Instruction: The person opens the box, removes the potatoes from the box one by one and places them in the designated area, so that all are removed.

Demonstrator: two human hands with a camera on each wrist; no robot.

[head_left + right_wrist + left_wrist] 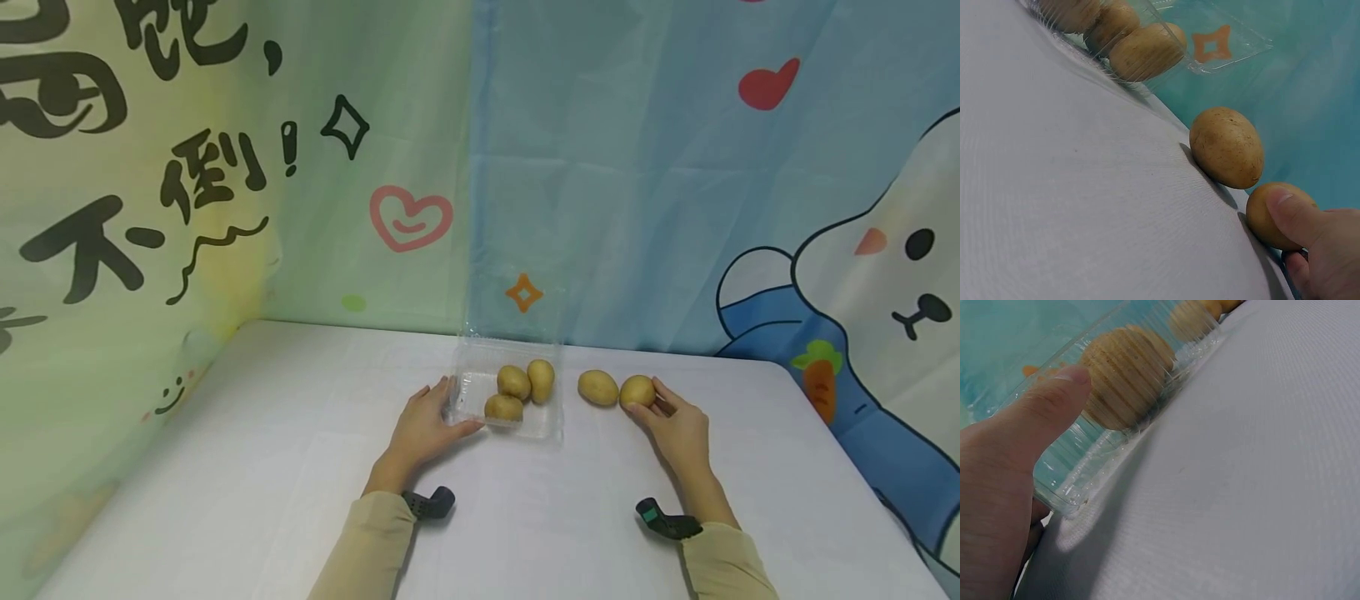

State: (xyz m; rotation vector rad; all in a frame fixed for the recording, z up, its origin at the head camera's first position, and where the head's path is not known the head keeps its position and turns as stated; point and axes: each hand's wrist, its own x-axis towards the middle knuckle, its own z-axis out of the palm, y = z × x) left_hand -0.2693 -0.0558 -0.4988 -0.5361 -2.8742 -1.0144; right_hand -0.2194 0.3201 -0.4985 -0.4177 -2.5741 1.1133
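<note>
A clear plastic box [471, 398] with its lid raised at the back stands on the table, and three potatoes [513, 382] lie in its right part. My left hand [429, 423] holds the box by its left side, the thumb along the front wall. In the left wrist view that thumb presses the ribbed wall beside a potato [1124, 378]. To the right of the box, my right hand [681, 429] grips a potato [637, 391] between thumb and fingers. Another potato [597, 388] lies just left of it, outside the box.
The white table [300, 467] ends at a printed cloth backdrop [637, 208] close behind the box. The raised clear lid [1244, 47] stands up against that cloth. Each wrist carries a dark strapped camera [431, 503].
</note>
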